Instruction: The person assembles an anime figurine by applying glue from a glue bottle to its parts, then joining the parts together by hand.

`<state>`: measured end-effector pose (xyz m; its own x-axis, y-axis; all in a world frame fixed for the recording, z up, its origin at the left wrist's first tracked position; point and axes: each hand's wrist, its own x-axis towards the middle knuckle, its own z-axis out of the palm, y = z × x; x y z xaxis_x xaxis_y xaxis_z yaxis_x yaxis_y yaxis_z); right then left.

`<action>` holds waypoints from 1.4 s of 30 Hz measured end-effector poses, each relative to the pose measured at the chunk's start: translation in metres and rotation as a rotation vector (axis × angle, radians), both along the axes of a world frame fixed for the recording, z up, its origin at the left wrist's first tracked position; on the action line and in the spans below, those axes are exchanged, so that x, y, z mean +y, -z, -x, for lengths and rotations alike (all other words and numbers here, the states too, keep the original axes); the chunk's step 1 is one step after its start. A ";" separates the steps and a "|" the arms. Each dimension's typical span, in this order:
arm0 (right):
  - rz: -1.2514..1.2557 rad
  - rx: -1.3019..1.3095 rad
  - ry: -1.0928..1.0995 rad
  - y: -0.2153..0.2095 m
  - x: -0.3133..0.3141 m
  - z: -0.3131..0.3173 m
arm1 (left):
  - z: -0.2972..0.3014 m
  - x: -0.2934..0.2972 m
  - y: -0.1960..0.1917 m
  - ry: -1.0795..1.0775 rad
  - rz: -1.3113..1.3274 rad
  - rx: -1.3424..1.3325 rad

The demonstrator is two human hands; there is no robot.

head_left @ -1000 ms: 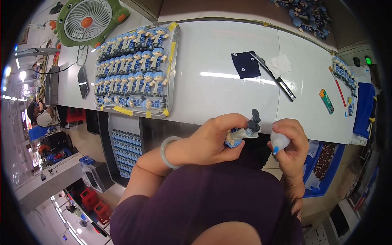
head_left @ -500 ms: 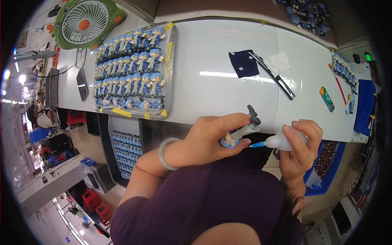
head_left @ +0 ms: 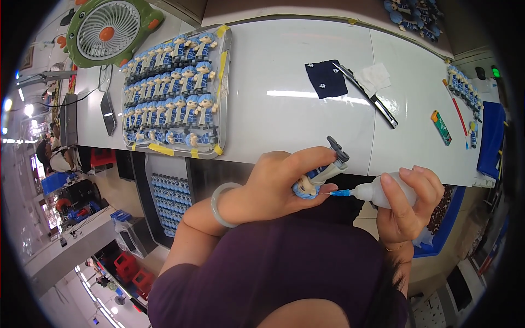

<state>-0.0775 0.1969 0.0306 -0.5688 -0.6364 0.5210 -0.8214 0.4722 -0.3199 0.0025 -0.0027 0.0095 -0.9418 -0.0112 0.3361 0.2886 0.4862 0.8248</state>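
Note:
Between the thumb and fingers of my left hand [head_left: 279, 183] is a small blue-haired figurine [head_left: 324, 174], tilted with its head low and its dark feet up to the right. My right hand [head_left: 411, 205] is wrapped round a translucent white squeeze bottle [head_left: 377, 192]. A blue needle tip [head_left: 341, 192] on the bottle points left, its thin needle close to the figurine's head and my left thumb. Whether the needle touches the figurine I cannot tell. Both hands are just off the front edge of the white table [head_left: 262, 131].
A metal tray [head_left: 225, 82] with rows of similar figurines stands at the table's left, beside a green fan [head_left: 109, 34]. Farther right lie a dark cloth [head_left: 326, 80], a black pen-like tool [head_left: 377, 104], a white tissue [head_left: 373, 77], a green lighter [head_left: 441, 128] and a red-handled brush [head_left: 457, 109].
My right hand and the bottle have shifted slightly right. The figurine has turned a little in my left hand, showing more of its face and blue clothing.

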 end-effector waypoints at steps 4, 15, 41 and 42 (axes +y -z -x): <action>0.008 -0.007 -0.011 0.002 -0.002 0.000 | -0.002 -0.001 0.001 0.009 0.000 -0.023; 0.000 -0.022 -0.026 0.003 0.000 0.001 | -0.001 0.000 0.001 0.024 -0.004 -0.012; -0.019 0.025 -0.014 0.001 0.002 0.001 | 0.000 0.001 0.003 0.045 -0.030 -0.042; -0.014 0.028 -0.017 0.002 0.001 0.001 | 0.000 0.001 0.003 0.045 -0.030 -0.043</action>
<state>-0.0786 0.1983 0.0291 -0.5431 -0.6529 0.5280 -0.8379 0.4623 -0.2901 0.0028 -0.0015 0.0067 -0.9550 0.0222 0.2959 0.2740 0.4485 0.8507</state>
